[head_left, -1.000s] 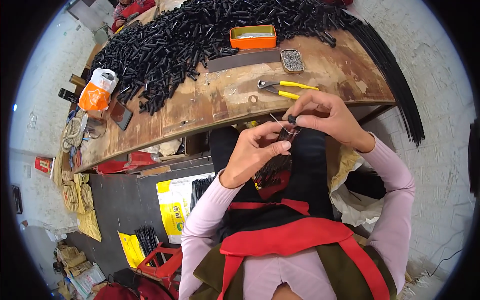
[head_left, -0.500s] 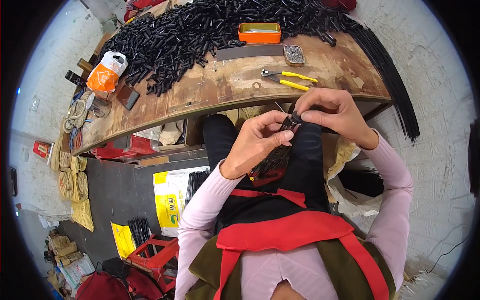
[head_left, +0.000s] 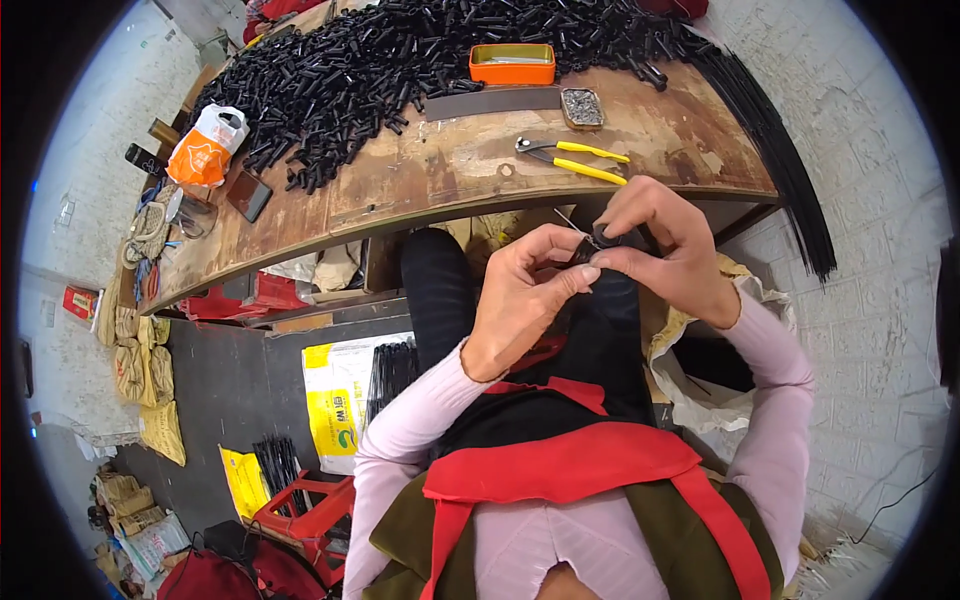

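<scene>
Just beyond the table's near edge, over my lap, both hands are closed close together. My left hand (head_left: pixel 530 290) pinches the ends of thin black rods (head_left: pixel 583 253) between thumb and fingers. A thin metal wire (head_left: pixel 570 220) sticks up from between the two hands. Thumb and bent fingers of my right hand (head_left: pixel 662 245) grip a small round black fitting (head_left: pixel 607 237) against those rod ends. How the parts join is mostly covered by my fingers. Nearest on the table lie yellow-handled pliers (head_left: pixel 575 158).
A big heap of black tubular parts (head_left: pixel 350 80) covers the table's back. In front stand an orange tin (head_left: pixel 512 66) and a small box of metal bits (head_left: pixel 582 108). Long black rods (head_left: pixel 770 150) overhang the right edge. A phone (head_left: pixel 249 195) lies left; an open sack (head_left: pixel 700 400) stands right.
My right hand has curled and dropped nearer to my left fingertips. The rods that hung below my left hand are now mostly hidden behind it.
</scene>
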Tool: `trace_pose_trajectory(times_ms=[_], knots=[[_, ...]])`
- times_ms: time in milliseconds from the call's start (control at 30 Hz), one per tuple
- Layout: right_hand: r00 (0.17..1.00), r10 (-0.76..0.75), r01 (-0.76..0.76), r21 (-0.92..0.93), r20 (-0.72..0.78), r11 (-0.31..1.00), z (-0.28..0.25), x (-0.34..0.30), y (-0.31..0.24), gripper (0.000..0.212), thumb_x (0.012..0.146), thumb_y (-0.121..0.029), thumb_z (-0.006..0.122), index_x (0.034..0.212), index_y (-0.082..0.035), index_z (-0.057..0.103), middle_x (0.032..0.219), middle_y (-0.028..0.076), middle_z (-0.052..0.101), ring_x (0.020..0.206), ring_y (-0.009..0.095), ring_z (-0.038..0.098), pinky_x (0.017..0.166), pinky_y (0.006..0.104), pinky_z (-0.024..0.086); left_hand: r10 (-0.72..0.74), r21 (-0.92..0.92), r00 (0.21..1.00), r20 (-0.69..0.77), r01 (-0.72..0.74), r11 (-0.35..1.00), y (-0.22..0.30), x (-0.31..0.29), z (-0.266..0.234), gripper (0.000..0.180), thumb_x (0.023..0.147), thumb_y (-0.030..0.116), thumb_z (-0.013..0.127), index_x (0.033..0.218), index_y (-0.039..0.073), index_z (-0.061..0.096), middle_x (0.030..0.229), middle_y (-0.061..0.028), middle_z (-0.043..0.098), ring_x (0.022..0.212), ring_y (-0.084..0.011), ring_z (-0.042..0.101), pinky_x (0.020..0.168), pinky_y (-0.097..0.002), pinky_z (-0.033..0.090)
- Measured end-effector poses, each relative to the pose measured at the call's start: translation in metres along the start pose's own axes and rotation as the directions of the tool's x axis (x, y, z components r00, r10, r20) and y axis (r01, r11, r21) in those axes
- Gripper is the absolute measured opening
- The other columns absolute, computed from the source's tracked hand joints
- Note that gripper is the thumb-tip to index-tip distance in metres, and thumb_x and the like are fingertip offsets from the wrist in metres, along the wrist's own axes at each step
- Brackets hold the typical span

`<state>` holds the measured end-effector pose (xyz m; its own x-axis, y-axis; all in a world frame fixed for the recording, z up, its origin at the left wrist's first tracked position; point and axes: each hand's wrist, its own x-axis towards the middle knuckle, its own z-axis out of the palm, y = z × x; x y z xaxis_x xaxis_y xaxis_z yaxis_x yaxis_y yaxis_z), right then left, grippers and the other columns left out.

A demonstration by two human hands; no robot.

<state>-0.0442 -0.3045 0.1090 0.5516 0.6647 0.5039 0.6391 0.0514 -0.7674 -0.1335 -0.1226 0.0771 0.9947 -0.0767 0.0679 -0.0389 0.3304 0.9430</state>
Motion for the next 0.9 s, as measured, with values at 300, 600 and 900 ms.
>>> trace_pose_trajectory(times_ms=[300,600,900], knots=[[0.998,0.031,-0.035,-0.056,-0.061,0.998,-0.026,-0.019,-0.003,0.023,0.073,0.006,0.078,0.089,0.000,0.063,0.094,0.011,0.066,0.090,0.020,0.059,0.081,0.0310,0.046,-0.095,-0.231,0.992,0.083,0.112,0.967,-0.018,0.017,0.009,0.024,0.094,0.013,0.065,0.112,-0.002,0.062,0.103,-0.0098,0.067,0.093,-0.0192,0.067,0.088,-0.0331,0.054],[0.996,0.062,-0.040,0.302,-0.064,0.952,-0.052,-0.036,0.024,0.023,0.070,0.004,0.080,0.087,0.001,0.064,0.094,0.014,0.070,0.093,0.025,0.062,0.080,0.0359,0.050,-0.112,-0.197,0.979,0.169,0.145,0.970,-0.031,0.037,0.031,0.022,0.091,0.015,0.068,0.105,-0.003,0.065,0.096,-0.0082,0.067,0.091,-0.0170,0.066,0.086,-0.0332,0.056],[0.941,0.103,0.008,0.326,-0.323,0.945,-0.041,-0.042,0.040,0.027,0.069,0.011,0.076,0.090,0.000,0.064,0.097,0.017,0.070,0.097,0.027,0.062,0.083,0.0355,0.051,0.088,0.310,0.991,-0.102,-0.053,0.949,-0.024,0.043,0.052,0.024,0.087,0.008,0.071,0.108,-0.004,0.067,0.096,-0.0093,0.070,0.085,-0.0125,0.067,0.073,-0.0269,0.054]])
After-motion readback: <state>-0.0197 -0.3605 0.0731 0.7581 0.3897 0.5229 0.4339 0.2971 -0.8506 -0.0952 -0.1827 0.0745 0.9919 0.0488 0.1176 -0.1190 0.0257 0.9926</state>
